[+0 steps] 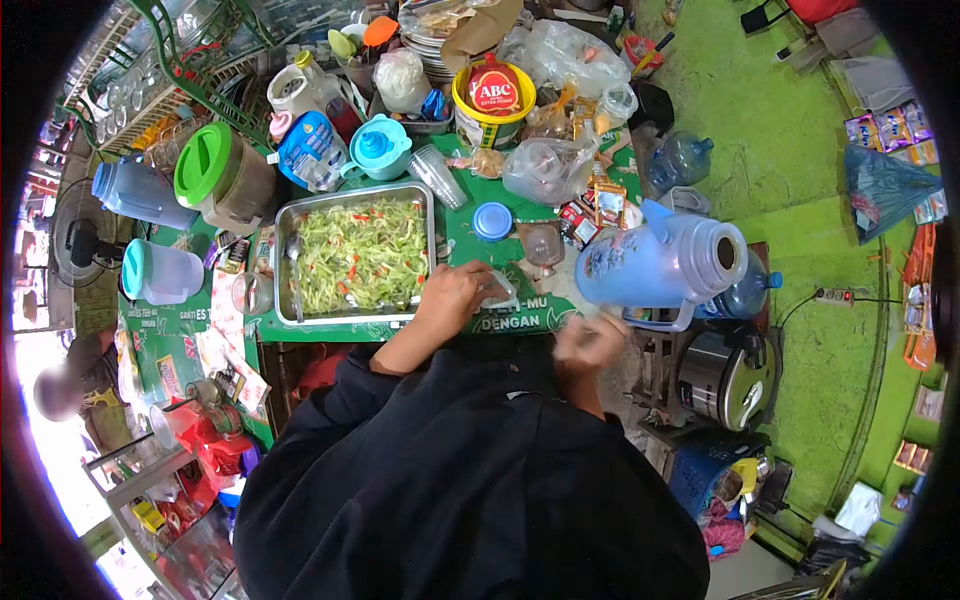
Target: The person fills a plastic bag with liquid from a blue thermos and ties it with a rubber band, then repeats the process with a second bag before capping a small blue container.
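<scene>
My left hand [452, 301] is closed on a small, see-through plastic item [499, 290] at the table's front edge; I cannot tell whether it is a bag or a cup. My right hand [590, 343] is smeared by motion, just off the same edge and below the thermos jug. To the left of my left hand lies a metal tray [432, 225] full of shredded green vegetable with red bits [358, 255]. Beyond the plastic item are a round tub with a blue lid [492, 221] and a small clear container [542, 244].
A large blue thermos jug [640, 265] stands at the right. Stacked clear cups [438, 177], a light-blue lidded pot [378, 148] and a yellow-rimmed bucket [493, 120] crowd the back. Green-lidded containers [220, 175] stand left; a rice cooker [727, 375] sits to the right.
</scene>
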